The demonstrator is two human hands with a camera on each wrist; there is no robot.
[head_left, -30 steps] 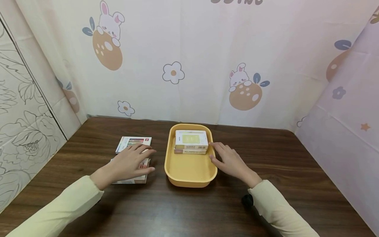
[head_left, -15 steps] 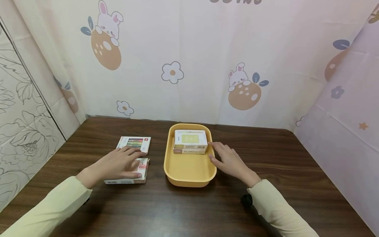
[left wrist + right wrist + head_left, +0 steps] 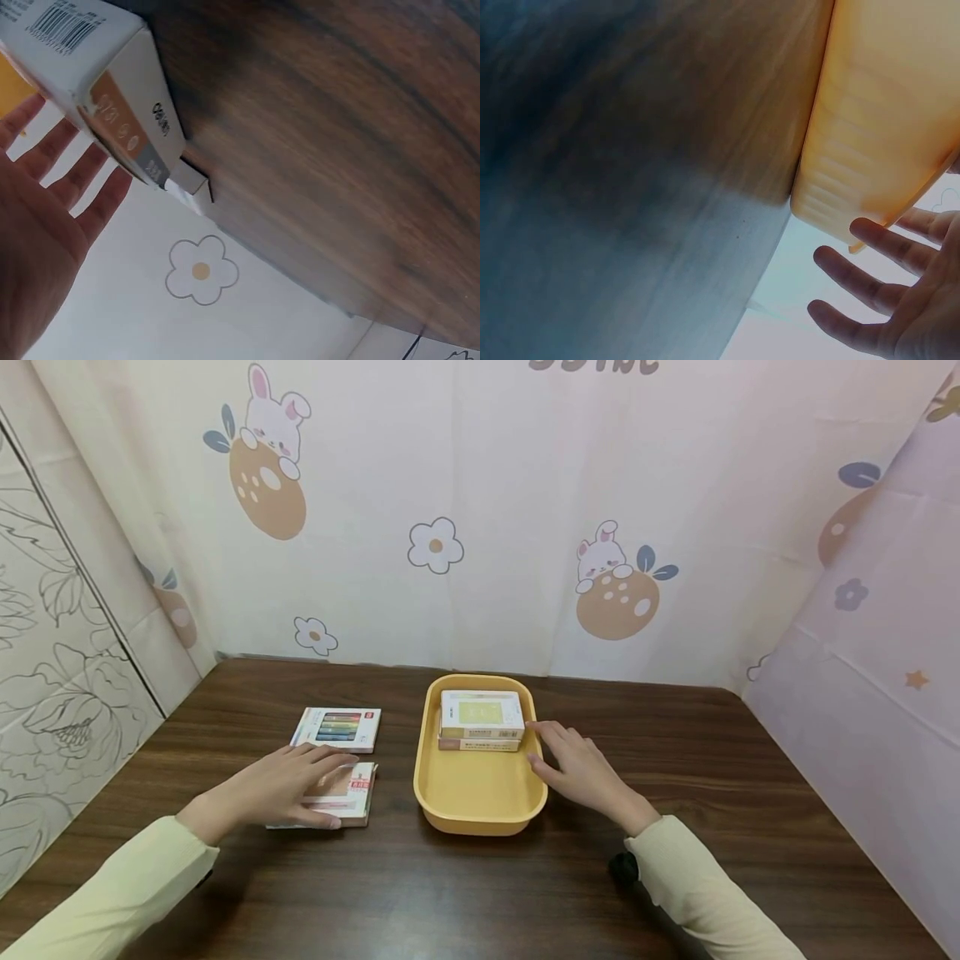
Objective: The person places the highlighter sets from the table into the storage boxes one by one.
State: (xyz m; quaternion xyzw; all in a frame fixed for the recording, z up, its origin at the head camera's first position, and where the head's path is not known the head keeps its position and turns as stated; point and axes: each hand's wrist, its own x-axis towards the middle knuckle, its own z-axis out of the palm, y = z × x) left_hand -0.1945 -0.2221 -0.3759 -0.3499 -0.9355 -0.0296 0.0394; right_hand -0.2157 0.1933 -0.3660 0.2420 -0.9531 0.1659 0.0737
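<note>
My left hand (image 3: 273, 785) is over a white box with a red label (image 3: 362, 783) at the left of the table, fingers spread across its top. In the left wrist view the fingertips are at the top edge of this box (image 3: 135, 97), whose side shows a barcode and an orange-and-grey band. Behind it lies a flat white box of crayon-like coloured sticks (image 3: 341, 727). My right hand (image 3: 585, 772) is at the right rim of a yellow tray (image 3: 480, 818), its fingers loosely extended and the fingertips touching the rim. Two stacked white boxes (image 3: 482, 714) lie in the tray's far half.
The dark wooden table (image 3: 675, 860) reaches back to a patterned curtain (image 3: 510, 527) with rabbits and flowers. A second curtain with line-drawn flowers (image 3: 67, 727) hangs along the left side.
My left hand has moved left and slightly down over the near box, uncovering the crayon box behind. My right hand stays at the tray's rim.
</note>
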